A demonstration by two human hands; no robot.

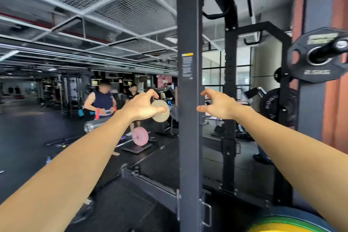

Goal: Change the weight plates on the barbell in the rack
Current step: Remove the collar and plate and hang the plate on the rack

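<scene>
Both grips are released — left hand (pixel 143 106) and right hand (pixel 219 106) held out with nothing grasped. The barbell sleeve (pixel 96 124) is bare, the 2.5 kg plate (pixel 318 56) stored apart. The rack upright (pixel 189 100) could be struck.

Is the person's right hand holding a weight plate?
No: the right hand reaches forward with fingers spread and holds nothing, and the small black plate sits apart on its peg up to the right.
</scene>
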